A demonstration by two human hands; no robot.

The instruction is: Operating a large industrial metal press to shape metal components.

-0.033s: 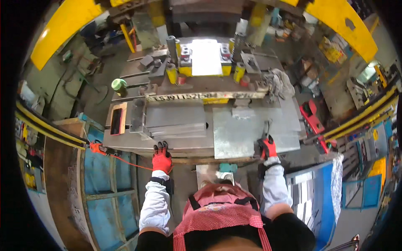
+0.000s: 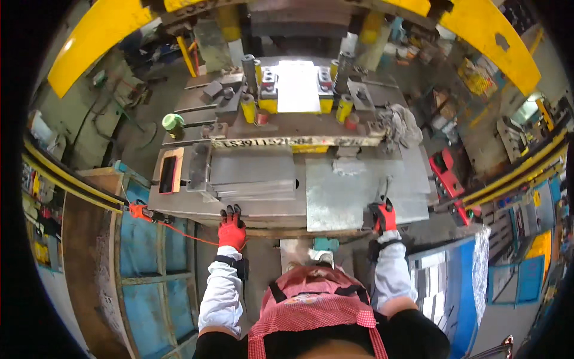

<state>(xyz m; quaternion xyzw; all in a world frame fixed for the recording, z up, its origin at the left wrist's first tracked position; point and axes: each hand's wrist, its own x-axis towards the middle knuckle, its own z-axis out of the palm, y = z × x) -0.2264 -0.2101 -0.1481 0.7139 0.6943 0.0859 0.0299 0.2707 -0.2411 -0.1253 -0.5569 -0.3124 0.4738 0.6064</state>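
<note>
Grey metal bench [image 2: 272, 206]; on its right half lies a pale metal sheet [image 2: 335, 197] (stiff and slippery, I'd judge, best taken by the edges), just beside stacked plates [image 2: 254, 170]. At the front, the left hand [image 2: 231, 228] rests, grip loosely spread; the right hand [image 2: 384, 216] has its grip curled around a slim tool [image 2: 386, 186], probably light.

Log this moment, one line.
left hand: resting on bench edge | right hand: gripping slim tool | metal stack: left of metal sheet

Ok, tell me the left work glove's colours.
The left work glove is red with black-tipped fingers; head view.
</note>
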